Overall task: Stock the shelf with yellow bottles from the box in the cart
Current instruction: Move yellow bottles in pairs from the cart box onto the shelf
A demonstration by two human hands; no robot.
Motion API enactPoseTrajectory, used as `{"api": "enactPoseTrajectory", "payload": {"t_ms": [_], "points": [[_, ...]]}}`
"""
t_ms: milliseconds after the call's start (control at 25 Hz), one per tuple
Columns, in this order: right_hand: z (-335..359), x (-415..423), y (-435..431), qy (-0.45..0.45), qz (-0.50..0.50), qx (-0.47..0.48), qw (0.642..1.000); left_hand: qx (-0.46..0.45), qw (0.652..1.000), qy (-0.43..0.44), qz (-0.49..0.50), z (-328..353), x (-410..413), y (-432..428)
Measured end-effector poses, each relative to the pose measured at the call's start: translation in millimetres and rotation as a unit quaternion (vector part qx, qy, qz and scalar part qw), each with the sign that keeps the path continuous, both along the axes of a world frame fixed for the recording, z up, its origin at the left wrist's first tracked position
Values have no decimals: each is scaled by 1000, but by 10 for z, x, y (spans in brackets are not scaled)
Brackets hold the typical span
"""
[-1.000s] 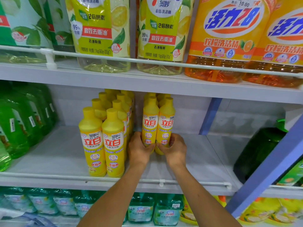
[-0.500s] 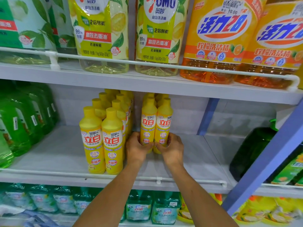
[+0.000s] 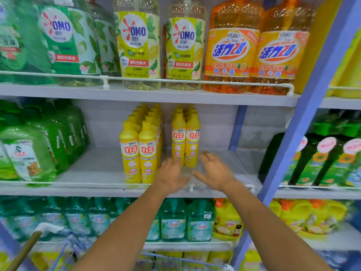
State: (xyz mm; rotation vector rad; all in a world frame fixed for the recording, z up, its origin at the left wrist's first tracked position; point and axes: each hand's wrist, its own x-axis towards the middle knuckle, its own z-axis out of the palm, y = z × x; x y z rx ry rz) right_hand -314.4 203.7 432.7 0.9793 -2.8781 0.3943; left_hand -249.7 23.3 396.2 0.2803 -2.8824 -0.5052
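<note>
Fingers (image 3: 209,159) spread, left hand (image 3: 172,173), right hand (image 3: 215,172), yellow 立白 bottles (image 3: 185,141), OMO bottles (image 3: 139,45) above

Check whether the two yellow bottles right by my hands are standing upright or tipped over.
Upright. The two yellow bottles stand side by side on the shelf, caps up, labels vertical.

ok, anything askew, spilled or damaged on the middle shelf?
Nothing stands out. The yellow bottles stand upright, labels forward, with no spill on the shelf. The right group's front pair sits further back than the left group's: uneven facing at most. The left hand and right hand are open, holding nothing.
</note>
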Motion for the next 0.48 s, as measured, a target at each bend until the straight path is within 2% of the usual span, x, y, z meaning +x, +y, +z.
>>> {"api": "enactPoseTrajectory", "payload": {"t_ms": [200,480], "points": [[182,906,193,47,-9,98,994,-129,989,17,-77,180,906,60],[-186,2190,-132,62,22,161,985,-160,983,-68,-64,-96,2309,-316]]}}
